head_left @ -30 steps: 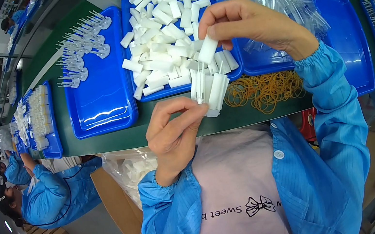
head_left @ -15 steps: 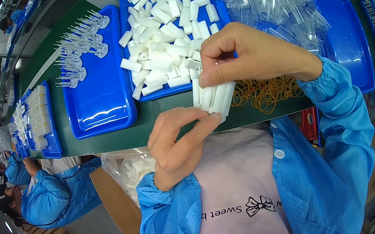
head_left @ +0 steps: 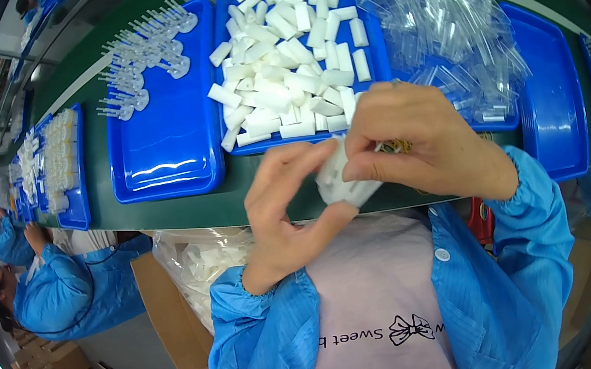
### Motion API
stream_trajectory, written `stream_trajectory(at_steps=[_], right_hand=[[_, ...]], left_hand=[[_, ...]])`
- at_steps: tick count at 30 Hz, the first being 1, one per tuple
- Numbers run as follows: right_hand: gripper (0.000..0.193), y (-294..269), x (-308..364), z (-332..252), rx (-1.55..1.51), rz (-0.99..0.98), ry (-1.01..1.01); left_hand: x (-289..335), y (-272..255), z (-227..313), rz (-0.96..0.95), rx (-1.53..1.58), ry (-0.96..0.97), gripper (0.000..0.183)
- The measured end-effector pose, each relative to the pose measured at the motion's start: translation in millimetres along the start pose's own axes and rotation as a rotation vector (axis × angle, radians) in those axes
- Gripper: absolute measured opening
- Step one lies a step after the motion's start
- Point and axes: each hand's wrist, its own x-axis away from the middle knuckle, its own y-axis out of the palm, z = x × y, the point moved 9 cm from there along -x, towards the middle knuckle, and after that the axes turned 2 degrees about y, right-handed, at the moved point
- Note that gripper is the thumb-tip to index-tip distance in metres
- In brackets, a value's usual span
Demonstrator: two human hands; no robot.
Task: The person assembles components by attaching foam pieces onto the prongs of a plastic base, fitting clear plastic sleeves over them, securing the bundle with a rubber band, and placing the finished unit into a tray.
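A short bundle of white and translucent tubular pieces [head_left: 347,178] is held between my two hands above the table's near edge. My left hand [head_left: 289,220] curves round its left side, thumb below and fingertips at the upper end. From the right, my right hand [head_left: 420,143] pinches it with thumb and bent forefinger. Fingers cover part of the bundle. Behind my right hand a few yellowish rubber bands [head_left: 399,146] peek out; the rest of them are mostly hidden. Past my hands, a blue tray [head_left: 237,147] carries a heap of white foam-like blocks [head_left: 283,55].
A pile of transparent plastic tubes [head_left: 440,22] lies at the back right, beside another blue tray [head_left: 546,60]. Left, a blue tray [head_left: 171,181] carries thin-stemmed white parts [head_left: 149,53]. A plastic-lined carton [head_left: 168,305] stands below the table. A co-worker [head_left: 57,292] sits at left.
Both hands have come nearer and lower with the bundle. The left fingers have spread wider round it, and the bundle has turned. The view has shifted a little.
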Motion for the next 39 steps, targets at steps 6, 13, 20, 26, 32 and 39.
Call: stream_trajectory(at_steps=[6,13,20,26,32,39], right_hand=[[0.012,10.6,6.9,7.6,0.057,-0.060,0.105],[0.018,29.1,16.7,11.1,0.038,-0.245,0.230],[0.017,47.5,60.6,0.7,-0.086,-0.326,0.347],[0.017,38.6,68.4,-18.1,-0.087,-0.302,0.218],[0.044,21.5,86.5,-25.5,-0.268,-0.307,0.226],[0.051,22.5,90.3,-26.7,-0.210,-0.287,0.262]], left_hand=[[9.0,17.7,-29.4,-0.164,0.195,-0.284,0.039],[33.8,61.6,-60.6,-0.350,0.854,-0.662,0.034],[72.3,91.0,-50.6,-0.488,1.092,-0.862,0.037],[63.7,98.2,-43.4,-0.608,1.122,-0.762,0.036],[59.5,101.6,-34.9,-0.692,1.051,-0.758,0.037],[56.1,108.8,-32.9,-0.817,1.019,-0.727,0.034]])
